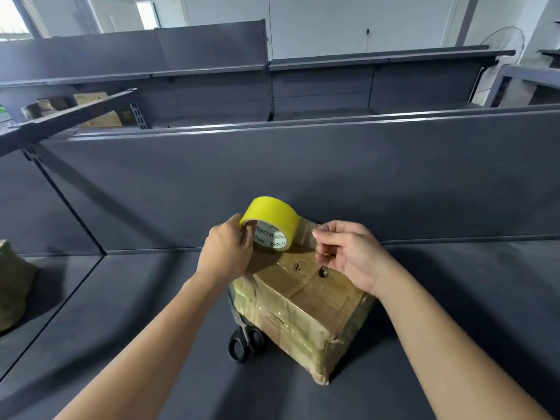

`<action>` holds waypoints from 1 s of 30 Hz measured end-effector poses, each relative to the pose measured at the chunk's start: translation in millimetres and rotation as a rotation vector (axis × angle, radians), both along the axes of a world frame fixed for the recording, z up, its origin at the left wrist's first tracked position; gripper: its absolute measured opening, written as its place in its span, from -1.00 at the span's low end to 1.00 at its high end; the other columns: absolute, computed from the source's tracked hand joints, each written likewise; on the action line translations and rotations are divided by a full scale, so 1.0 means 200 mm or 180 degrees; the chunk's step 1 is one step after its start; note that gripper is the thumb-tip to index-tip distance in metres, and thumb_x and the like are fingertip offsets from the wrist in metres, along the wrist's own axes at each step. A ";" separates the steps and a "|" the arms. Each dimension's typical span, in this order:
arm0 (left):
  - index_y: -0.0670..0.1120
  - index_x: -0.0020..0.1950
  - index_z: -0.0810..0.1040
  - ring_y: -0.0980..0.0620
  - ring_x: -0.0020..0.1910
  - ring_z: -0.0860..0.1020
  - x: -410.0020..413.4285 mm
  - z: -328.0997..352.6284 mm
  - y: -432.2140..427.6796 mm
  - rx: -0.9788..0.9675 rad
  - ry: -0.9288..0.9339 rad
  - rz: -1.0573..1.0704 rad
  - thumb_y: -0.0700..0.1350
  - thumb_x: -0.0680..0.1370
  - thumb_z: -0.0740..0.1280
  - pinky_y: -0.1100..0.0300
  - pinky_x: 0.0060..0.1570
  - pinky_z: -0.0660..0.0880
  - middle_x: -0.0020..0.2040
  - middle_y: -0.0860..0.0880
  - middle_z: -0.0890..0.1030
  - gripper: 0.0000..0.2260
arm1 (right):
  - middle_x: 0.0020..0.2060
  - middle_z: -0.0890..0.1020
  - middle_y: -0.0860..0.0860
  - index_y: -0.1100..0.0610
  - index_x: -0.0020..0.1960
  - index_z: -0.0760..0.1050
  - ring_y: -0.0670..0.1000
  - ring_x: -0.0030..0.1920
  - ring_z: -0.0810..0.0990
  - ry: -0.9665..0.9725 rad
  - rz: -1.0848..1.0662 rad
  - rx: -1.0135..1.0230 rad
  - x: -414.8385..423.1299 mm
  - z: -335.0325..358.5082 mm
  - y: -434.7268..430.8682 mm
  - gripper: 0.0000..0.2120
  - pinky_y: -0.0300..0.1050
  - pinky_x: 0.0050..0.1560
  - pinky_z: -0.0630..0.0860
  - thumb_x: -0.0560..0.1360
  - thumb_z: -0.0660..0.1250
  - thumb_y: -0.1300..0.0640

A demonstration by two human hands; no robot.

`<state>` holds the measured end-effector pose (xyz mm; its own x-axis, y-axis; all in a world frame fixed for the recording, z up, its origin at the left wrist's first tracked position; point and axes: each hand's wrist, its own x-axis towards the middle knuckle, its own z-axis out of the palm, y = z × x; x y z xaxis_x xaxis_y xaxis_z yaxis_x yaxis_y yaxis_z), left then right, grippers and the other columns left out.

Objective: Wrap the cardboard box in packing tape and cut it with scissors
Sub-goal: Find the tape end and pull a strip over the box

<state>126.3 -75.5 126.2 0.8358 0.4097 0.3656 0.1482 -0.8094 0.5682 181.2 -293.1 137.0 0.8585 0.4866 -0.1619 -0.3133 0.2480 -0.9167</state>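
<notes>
A cardboard box (303,310), covered in shiny clear tape and with small holes in its top, sits on a dark grey shelf. My left hand (225,253) holds a yellow roll of packing tape (272,221) above the box's far edge. A short length of tape (306,234) runs from the roll to my right hand (348,253), which pinches its free end between thumb and fingers. Black-handled scissors (244,338) lie on the shelf against the box's left side, blades partly hidden behind it.
The grey back panel (272,177) rises just behind the box. A brownish wrapped bundle (12,283) sits at the far left. More grey shelving (333,86) and cardboard boxes (97,110) stand beyond.
</notes>
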 end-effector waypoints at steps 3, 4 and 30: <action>-0.12 -0.23 0.30 -0.33 -0.25 0.49 -0.13 0.00 0.00 0.0168 -0.0141 0.0174 -0.05 0.66 0.24 -0.01 -0.31 0.36 -0.29 -0.20 0.53 -0.69 | -0.39 0.51 0.06 0.18 -0.20 0.49 -0.04 -0.38 0.49 -0.0180 0.0459 -0.0259 0.08 0.02 0.02 -0.81 -0.18 -0.33 0.55 0.53 0.36 0.38; -0.14 -0.23 0.32 -0.31 -0.27 0.47 -0.16 0.00 0.00 0.0167 -0.0186 0.0240 -0.07 0.65 0.25 -0.02 -0.30 0.36 -0.30 -0.20 0.52 -0.71 | -0.39 0.51 0.06 0.18 -0.21 0.49 -0.04 -0.38 0.49 -0.0260 0.0596 -0.0355 0.11 0.02 0.03 -0.81 -0.17 -0.33 0.55 0.53 0.36 0.38; -0.09 0.06 0.38 0.29 -0.20 0.48 -0.01 0.20 -0.03 -0.1223 -0.1509 -0.0449 -0.41 0.49 0.24 0.38 -0.24 0.41 -0.11 0.10 0.49 -0.73 | -0.42 0.54 0.09 0.23 -0.20 0.47 -0.02 -0.44 0.58 -0.0192 0.0249 -0.0273 0.12 0.24 0.08 -0.81 -0.10 -0.33 0.66 0.58 0.34 0.36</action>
<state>124.9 -82.2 166.6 0.6744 0.4831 0.5584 -0.2847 -0.5277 0.8003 205.7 -278.0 184.6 0.8280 0.5389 -0.1550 -0.2724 0.1449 -0.9512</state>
